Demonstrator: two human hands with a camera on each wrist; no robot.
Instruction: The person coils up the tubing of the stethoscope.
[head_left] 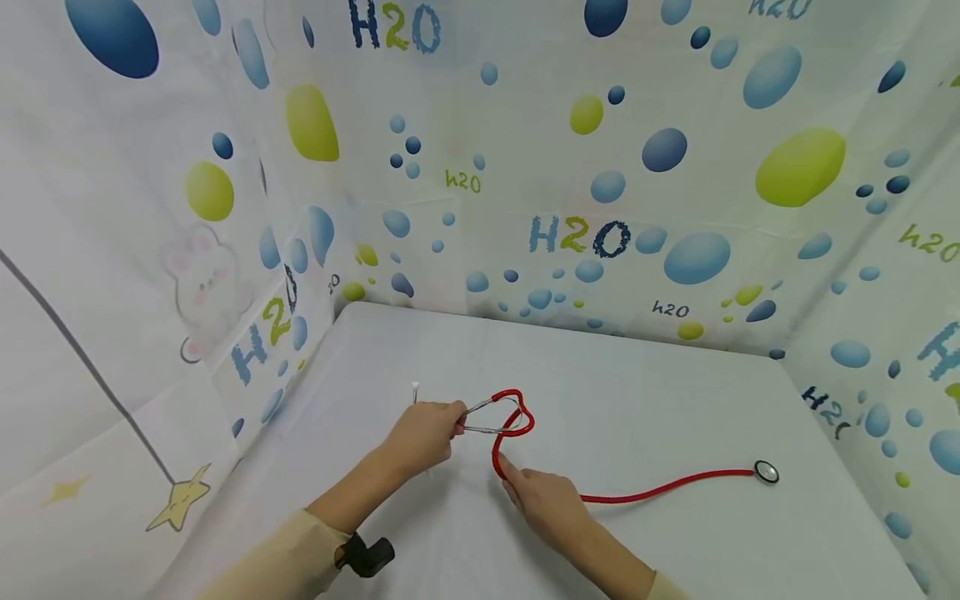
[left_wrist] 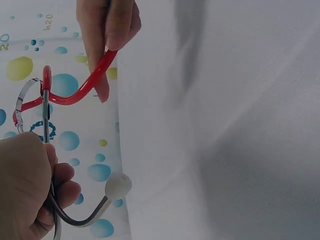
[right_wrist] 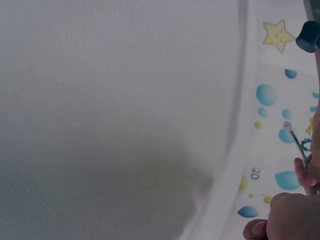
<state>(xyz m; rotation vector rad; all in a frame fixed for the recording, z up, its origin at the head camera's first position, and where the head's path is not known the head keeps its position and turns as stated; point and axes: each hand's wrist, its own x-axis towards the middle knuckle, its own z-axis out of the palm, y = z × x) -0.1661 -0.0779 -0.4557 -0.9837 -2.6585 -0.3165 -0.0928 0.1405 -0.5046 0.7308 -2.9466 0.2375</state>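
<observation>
A stethoscope with red tubing is held between both hands. My left hand grips its metal ear tubes, raised over the table; a white eartip sticks out past the fingers in the left wrist view. The tubing loops around at the forked end, right of that hand. My right hand pinches the tubing just below the fork, thumb and fingers on it. From there the tube runs right to the round chestpiece. In the right wrist view, my right hand shows only at the lower right corner.
A white-covered table lies under the hands. Cloth walls printed with drops and H2O lettering stand behind it and at both sides. A black wrist camera sits on the left sleeve.
</observation>
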